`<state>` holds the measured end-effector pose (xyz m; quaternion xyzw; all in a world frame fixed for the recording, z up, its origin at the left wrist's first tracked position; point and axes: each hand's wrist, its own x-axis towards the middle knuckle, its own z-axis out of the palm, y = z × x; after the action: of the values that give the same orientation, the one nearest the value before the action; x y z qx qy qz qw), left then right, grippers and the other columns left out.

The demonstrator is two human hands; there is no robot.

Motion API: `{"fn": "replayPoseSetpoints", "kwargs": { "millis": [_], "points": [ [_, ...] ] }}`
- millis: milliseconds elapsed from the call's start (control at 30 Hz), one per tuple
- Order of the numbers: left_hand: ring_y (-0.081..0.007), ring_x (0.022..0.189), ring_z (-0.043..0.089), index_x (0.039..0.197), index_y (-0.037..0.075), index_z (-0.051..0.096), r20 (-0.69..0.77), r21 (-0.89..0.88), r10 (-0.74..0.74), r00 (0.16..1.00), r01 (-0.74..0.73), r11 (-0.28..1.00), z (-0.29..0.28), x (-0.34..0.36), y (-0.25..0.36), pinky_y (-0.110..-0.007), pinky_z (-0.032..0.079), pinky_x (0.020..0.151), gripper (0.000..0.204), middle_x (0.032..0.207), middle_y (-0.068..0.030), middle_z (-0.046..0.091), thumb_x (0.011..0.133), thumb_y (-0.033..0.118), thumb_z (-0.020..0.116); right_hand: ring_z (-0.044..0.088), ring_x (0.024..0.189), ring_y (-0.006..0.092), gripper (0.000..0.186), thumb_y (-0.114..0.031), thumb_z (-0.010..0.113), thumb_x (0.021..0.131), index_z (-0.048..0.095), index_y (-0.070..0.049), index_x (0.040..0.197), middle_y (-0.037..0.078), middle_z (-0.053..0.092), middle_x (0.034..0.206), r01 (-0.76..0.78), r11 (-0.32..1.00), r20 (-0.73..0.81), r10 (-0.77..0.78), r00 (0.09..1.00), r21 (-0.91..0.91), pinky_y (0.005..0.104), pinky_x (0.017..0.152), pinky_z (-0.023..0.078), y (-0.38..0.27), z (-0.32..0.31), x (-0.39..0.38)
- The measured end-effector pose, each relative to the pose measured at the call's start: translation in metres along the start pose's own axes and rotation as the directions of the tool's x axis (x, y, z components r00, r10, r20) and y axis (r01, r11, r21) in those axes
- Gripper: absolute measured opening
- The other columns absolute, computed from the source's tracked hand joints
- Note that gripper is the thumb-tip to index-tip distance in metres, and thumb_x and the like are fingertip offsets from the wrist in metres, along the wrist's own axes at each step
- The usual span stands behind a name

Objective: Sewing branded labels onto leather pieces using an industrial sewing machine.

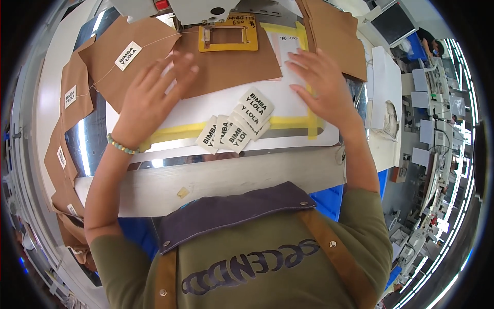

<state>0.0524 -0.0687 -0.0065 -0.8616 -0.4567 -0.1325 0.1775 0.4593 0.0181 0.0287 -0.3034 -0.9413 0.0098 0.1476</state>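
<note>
A brown fabric panel point(226, 72) lies on the white board under the sewing machine head point(203, 10), with a yellow clamp frame point(228, 38) resting on its far part. My left hand point(159, 90) is over the panel's left side, fingers spread and slightly blurred; a bit of white shows between them. To the right of the panel, my right hand point(321, 85) hovers by the yellow tape strip point(310, 110), fingers apart and holding nothing. Several white printed labels point(239, 123) lie in a loose pile nearer to me, between the hands.
Leftward runs a chain of brown panels point(131, 56), each with a white label, joined by thin thread. A stack of brown panels point(334, 36) sits at the far right. The pale table edge point(226, 177) crosses before me. Other workstations line the right side.
</note>
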Motion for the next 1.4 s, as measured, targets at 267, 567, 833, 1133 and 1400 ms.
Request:
{"fn": "replayPoseSetpoints", "kwargs": {
  "millis": [267, 567, 833, 1133, 1400],
  "points": [
    [-0.026, 0.117, 0.07, 0.117, -0.003, 0.074, -0.066, 0.006, 0.18, 0.981, -0.18, 0.984, 0.004, 0.012, 0.011, -0.038, 0.061, 0.093, 0.036, 0.127, -0.0125, 0.074, 0.081, 0.003, 0.073, 0.04, 0.159, 0.0306, 0.062, -0.043, 0.061, 0.108, 0.055, -0.005, 0.157, 0.01, 0.049, 0.169, 0.024, 0.998, 0.171, -0.012, 0.985, -0.066, 0.0597, 0.132, 0.022, -0.029, 0.026, 0.001],
    [-0.0297, 0.137, 0.061, 0.14, 0.002, 0.069, 0.058, -0.193, -0.085, 0.995, 0.095, 0.977, 0.011, 0.016, 0.005, -0.043, 0.052, 0.113, 0.049, 0.153, -0.0112, 0.064, 0.092, 0.011, 0.072, 0.033, 0.161, 0.0365, 0.066, -0.045, 0.059, 0.109, 0.051, -0.004, 0.16, 0.012, 0.044, 0.172, -0.071, 0.996, 0.131, 0.077, 0.988, -0.052, 0.063, 0.132, 0.02, -0.036, 0.035, -0.005],
    [-0.0348, 0.166, 0.026, 0.171, 0.024, 0.041, 0.148, 0.037, -0.428, 0.892, 0.427, 0.903, 0.035, -0.023, -0.07, -0.057, 0.022, 0.134, 0.064, 0.179, 0.0033, 0.035, 0.113, 0.051, 0.049, 0.032, 0.162, 0.0369, 0.066, -0.044, 0.061, 0.108, 0.051, -0.006, 0.161, 0.011, 0.042, 0.173, -0.103, 0.994, 0.126, 0.099, 0.987, 0.025, 0.062, 0.132, 0.02, -0.035, 0.037, -0.004],
    [-0.0357, 0.162, 0.033, 0.169, 0.023, 0.044, 0.199, 0.218, -0.444, 0.874, 0.402, 0.889, 0.043, -0.002, -0.078, -0.053, 0.026, 0.133, 0.066, 0.175, -0.0003, 0.043, 0.114, 0.058, 0.043, 0.029, 0.162, 0.0388, 0.065, -0.05, 0.056, 0.109, 0.051, -0.015, 0.164, 0.011, 0.04, 0.173, -0.106, 0.994, 0.143, 0.104, 0.984, 0.006, 0.062, 0.132, 0.018, -0.039, 0.035, -0.001],
    [-0.0366, 0.162, 0.032, 0.165, 0.01, 0.048, 0.056, -0.081, -0.254, 0.966, 0.258, 0.963, 0.002, -0.009, -0.021, -0.055, 0.028, 0.131, 0.067, 0.174, -0.0072, 0.043, 0.107, 0.04, 0.064, 0.029, 0.162, 0.0389, 0.064, -0.053, 0.053, 0.11, 0.052, -0.017, 0.163, 0.011, 0.04, 0.172, -0.108, 0.994, 0.135, 0.106, 0.985, 0.003, 0.0638, 0.132, 0.018, -0.04, 0.038, 0.001]
  ]
}}
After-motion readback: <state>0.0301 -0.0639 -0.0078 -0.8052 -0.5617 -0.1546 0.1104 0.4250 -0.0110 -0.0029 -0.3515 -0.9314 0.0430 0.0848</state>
